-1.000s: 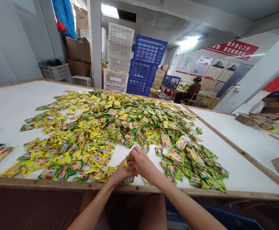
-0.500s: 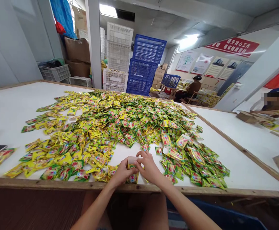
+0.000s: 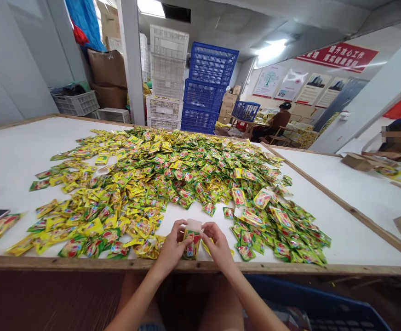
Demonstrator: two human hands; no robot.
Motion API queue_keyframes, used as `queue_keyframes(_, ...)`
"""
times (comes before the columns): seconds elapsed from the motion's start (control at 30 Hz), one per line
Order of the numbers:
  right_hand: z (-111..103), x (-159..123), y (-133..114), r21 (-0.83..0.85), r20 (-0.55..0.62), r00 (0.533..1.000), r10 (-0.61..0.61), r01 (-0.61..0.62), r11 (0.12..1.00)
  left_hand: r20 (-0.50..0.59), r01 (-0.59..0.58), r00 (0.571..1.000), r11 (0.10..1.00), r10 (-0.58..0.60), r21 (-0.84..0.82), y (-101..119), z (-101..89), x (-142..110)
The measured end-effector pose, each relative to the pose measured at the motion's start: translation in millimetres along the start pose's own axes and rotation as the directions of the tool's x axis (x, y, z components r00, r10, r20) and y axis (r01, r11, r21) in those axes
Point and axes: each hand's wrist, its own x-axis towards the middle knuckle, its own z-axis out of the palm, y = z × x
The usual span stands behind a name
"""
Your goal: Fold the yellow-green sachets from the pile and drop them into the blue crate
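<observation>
centrally, my left hand point(image 3: 173, 243) and right hand point(image 3: 217, 242) pinch a printed carton point(image 3: 193, 247) with its white flap point(image 3: 194, 225) raised.

The box point(image 3: 192, 248) is yellow and green, apparently patterned in red.

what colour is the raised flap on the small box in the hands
White. The flap shows best in the head view, the only one.
</observation>
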Motion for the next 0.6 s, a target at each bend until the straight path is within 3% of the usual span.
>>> queue_keyframes(0.17,7,-2,1,-0.033,0.054,0.998,-0.012,0.013,0.999,0.022,0.017,1.0,0.99,-0.02,0.142,4,-6.3,5)
queue_keyframes(0.33,9,-1,9,0.217,-0.173,0.979,0.107,-0.068,0.974,0.015,0.064,0.998,0.998,-0.064,0.016,1,-7.5,7)
queue_keyframes(0.4,10,-3,14,0.262,-0.185,0.973,0.139,-0.087,0.961,0.015,0.075,0.997,0.997,-0.074,-0.024,0,-6.6,7)
queue_keyframes(0.6,9,-1,6,0.015,-0.022,1.0,0.014,-0.014,1.0,0.021,0.016,1.0,1.0,-0.016,0.027,4,-2.0,8)
